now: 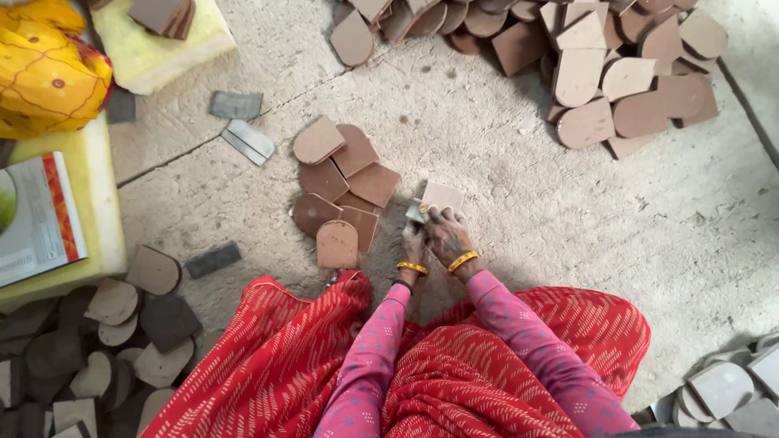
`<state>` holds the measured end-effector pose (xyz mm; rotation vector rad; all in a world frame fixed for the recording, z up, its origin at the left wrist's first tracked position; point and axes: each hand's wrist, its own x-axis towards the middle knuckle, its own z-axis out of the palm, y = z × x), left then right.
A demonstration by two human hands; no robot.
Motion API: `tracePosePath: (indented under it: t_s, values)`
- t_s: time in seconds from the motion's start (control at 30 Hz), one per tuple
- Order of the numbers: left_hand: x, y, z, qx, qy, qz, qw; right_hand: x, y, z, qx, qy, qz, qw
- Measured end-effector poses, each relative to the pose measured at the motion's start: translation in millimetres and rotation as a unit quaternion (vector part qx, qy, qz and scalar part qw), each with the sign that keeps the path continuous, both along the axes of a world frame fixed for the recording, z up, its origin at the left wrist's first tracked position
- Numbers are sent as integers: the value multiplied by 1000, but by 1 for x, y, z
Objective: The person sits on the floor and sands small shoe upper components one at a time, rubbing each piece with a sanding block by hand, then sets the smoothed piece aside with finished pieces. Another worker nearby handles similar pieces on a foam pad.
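I see no real containers here; everything lies loose on the floor (pixel 519 203). A small cluster of brown pieces (pixel 341 191), flat with one rounded end, sits just left of my hands, overlapping one another. A bigger heap (pixel 584 65) of the same pieces lies well apart at the top, darker grey ones (pixel 97 341) pile up at lower left, and a few more grey ones (pixel 730 389) show at lower right. A yellow foam block (pixel 154 40) at the top left carries a short stack of pieces, and a few grey strips (pixel 243 122) lie near it.

My hands meet low over the floor, both wrists bent forward, each with a yellow bangle. The right hand (pixel 448 235) lies on a pale tan piece (pixel 442 196), fingers curled over its near edge, so its grip is closed on that piece. The left hand (pixel 412 239) pinches a small grey scrap (pixel 417 211) against the piece's left corner; it may be sandpaper, the view is too small to tell
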<state>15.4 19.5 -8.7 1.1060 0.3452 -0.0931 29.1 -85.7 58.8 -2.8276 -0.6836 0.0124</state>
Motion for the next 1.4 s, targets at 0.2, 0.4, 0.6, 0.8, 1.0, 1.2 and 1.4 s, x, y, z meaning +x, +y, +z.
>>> tracePosePath:
  t_s: [0.2,0.4,0.6,0.8,1.0,1.2,1.4]
  values:
    - [1,4,4,130,-105,11,986,57,-8,1,2,30,-47,998]
    - [0,3,6,17,-8,-14,1000,12,-5,3,-32,-47,-21,998]
    - [-1,3,-1,225,-63,2,972,16,-16,-6,40,-9,-60,997]
    - [6,7,15,221,-28,-17,975,27,-5,-3,-60,-19,-55,996]
    - [-1,5,4,238,-18,-24,971,-16,-18,-15,45,-24,-81,995]
    - [8,3,19,197,-70,8,978,34,-25,-6,38,7,-133,990]
    - [0,4,11,163,-58,-16,985,-36,-10,-7,28,-1,-94,995]
